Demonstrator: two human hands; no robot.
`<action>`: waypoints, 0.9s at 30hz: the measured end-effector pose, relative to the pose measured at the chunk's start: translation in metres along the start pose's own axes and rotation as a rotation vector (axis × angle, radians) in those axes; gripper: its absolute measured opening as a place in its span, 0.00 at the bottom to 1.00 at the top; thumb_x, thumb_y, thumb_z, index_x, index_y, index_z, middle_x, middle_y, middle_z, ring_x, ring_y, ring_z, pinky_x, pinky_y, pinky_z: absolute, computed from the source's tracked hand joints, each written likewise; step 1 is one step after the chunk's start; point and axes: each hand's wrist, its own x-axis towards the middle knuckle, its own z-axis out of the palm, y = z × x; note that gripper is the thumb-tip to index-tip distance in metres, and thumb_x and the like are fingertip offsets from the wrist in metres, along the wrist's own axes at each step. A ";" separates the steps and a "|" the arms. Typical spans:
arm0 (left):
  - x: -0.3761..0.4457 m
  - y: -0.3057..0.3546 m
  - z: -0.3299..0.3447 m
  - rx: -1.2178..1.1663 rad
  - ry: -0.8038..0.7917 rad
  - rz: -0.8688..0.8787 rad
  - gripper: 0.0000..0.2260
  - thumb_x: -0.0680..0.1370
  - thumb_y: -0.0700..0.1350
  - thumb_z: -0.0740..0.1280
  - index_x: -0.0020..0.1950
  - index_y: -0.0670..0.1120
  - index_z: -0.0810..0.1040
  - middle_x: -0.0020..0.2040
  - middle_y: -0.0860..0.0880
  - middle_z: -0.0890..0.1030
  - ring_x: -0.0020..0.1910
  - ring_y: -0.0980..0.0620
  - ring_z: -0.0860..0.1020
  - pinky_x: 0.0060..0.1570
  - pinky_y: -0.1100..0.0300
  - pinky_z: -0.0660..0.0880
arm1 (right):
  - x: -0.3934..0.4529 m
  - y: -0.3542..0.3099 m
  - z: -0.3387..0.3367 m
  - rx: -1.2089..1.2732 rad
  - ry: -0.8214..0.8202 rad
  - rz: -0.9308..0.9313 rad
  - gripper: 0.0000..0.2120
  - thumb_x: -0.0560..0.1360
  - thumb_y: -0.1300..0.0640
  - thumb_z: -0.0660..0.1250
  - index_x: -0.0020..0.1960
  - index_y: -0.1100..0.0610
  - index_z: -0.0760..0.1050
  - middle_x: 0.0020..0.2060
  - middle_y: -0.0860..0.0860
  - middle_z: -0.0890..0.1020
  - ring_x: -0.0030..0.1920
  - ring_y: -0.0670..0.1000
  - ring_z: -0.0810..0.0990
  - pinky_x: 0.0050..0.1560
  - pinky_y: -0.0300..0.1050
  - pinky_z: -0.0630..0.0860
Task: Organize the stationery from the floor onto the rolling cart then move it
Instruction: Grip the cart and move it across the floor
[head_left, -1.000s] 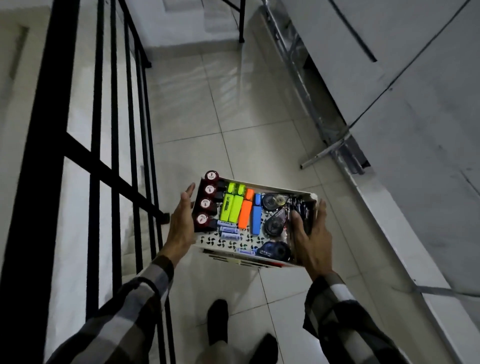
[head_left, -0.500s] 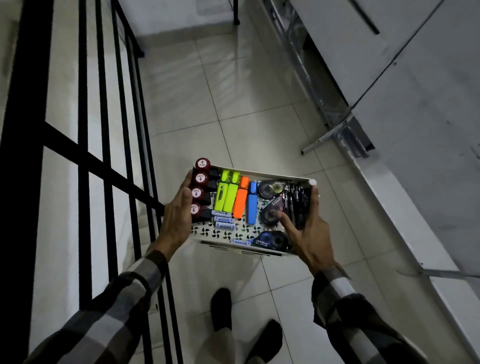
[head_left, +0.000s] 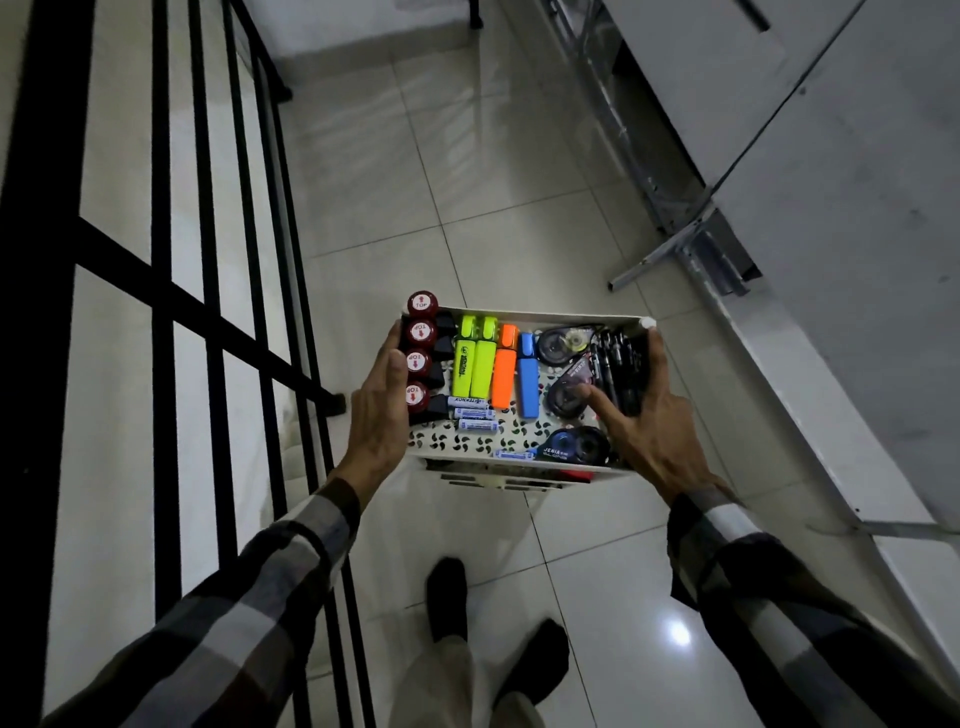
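The white rolling cart (head_left: 545, 315) stands on the tiled floor in front of me, and I look down into its top tray. The tray holds several red round stamps (head_left: 420, 332) at the left, then yellow highlighters (head_left: 474, 364), an orange one (head_left: 504, 371), a blue one (head_left: 528, 374), small batteries (head_left: 475, 414), correction tape rollers (head_left: 576, 446) and black pens (head_left: 615, 364). My left hand (head_left: 376, 415) presses flat against the cart's left side with its fingers straight. My right hand (head_left: 654, 431) grips the right rim, thumb inside the tray, fingers over the edge.
A black metal railing (head_left: 208, 312) runs close along the left, with a stairwell beyond it. A folded metal frame (head_left: 675, 249) lies along the white wall ledge (head_left: 831, 415) at the right. My feet in black socks (head_left: 447, 597) are just behind the cart. Tiled floor stretches ahead.
My left hand has closed in from a spread pose onto the cart's left side. My right thumb has slid further into the tray. The railing and floor have shifted in view.
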 end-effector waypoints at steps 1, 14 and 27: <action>0.000 0.001 0.005 -0.007 0.002 0.004 0.45 0.71 0.82 0.47 0.83 0.61 0.61 0.75 0.51 0.77 0.64 0.59 0.80 0.66 0.55 0.79 | 0.002 0.003 -0.005 -0.007 0.001 0.003 0.51 0.74 0.34 0.71 0.84 0.41 0.40 0.64 0.59 0.83 0.54 0.63 0.86 0.57 0.47 0.74; -0.007 0.014 0.072 -0.037 0.029 0.034 0.42 0.74 0.81 0.49 0.83 0.61 0.61 0.77 0.53 0.75 0.70 0.55 0.77 0.70 0.48 0.76 | 0.025 0.047 -0.057 -0.065 -0.032 0.008 0.55 0.72 0.32 0.72 0.84 0.40 0.38 0.58 0.62 0.86 0.49 0.64 0.87 0.54 0.47 0.76; 0.002 0.031 0.134 0.016 0.028 0.066 0.33 0.79 0.72 0.53 0.82 0.63 0.61 0.73 0.58 0.77 0.66 0.58 0.80 0.68 0.52 0.78 | 0.052 0.082 -0.107 -0.076 -0.026 0.019 0.53 0.71 0.31 0.72 0.82 0.35 0.39 0.65 0.61 0.83 0.56 0.67 0.86 0.59 0.53 0.78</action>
